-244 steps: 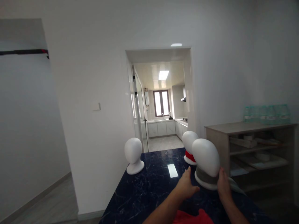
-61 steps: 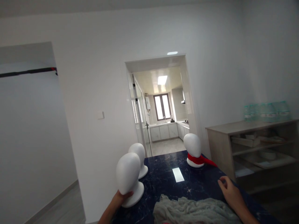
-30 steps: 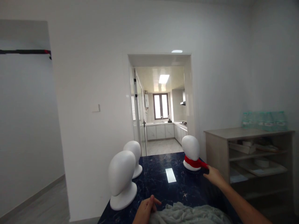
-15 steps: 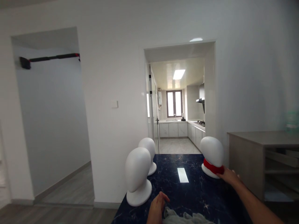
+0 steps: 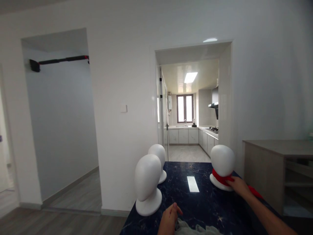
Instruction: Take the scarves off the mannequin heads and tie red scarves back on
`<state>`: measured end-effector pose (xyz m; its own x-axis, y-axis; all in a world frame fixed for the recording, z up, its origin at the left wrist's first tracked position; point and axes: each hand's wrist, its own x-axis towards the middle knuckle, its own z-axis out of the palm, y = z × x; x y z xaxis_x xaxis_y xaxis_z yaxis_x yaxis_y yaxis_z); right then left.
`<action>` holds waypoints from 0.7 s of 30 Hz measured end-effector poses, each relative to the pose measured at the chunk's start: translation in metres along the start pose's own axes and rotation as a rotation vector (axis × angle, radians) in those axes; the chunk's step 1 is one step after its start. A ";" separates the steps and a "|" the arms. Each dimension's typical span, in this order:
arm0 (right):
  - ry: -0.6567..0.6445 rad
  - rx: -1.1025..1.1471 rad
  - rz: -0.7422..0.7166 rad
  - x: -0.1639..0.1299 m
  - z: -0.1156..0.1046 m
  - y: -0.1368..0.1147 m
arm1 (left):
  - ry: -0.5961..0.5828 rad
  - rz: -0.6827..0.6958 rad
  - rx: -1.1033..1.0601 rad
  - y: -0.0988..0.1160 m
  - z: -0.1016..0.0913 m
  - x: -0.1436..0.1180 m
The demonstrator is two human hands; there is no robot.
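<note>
Red cloth (image 5: 219, 178) touches the right hand (image 5: 237, 186), well apart from the left hand (image 5: 169, 218). I cannot tell either's grip.

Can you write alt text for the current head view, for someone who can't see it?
A person's right hand touches a red scarf around the neck of a white mannequin head on a dark blue marbled table. The left hand is beside crumpled gray cloth. Farther left, two scarfless heads stand one behind the other.
</note>
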<state>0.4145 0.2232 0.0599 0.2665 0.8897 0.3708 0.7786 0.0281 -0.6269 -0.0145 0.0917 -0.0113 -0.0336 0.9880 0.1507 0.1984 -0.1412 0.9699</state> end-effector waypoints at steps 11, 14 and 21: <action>-0.228 0.329 -0.157 -0.106 0.073 -0.113 | 0.033 0.141 0.150 -0.008 -0.007 0.008; -0.283 0.408 -0.186 -0.138 0.090 -0.136 | -0.002 0.171 0.129 -0.009 -0.003 0.015; -0.462 0.510 -0.217 -0.167 0.091 -0.145 | -0.094 0.359 -0.020 0.010 0.006 0.021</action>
<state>0.2057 0.1123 0.0261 -0.2190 0.9386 0.2665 0.3944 0.3350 -0.8557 -0.0077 0.1112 0.0000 0.1247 0.8765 0.4650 0.1621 -0.4804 0.8620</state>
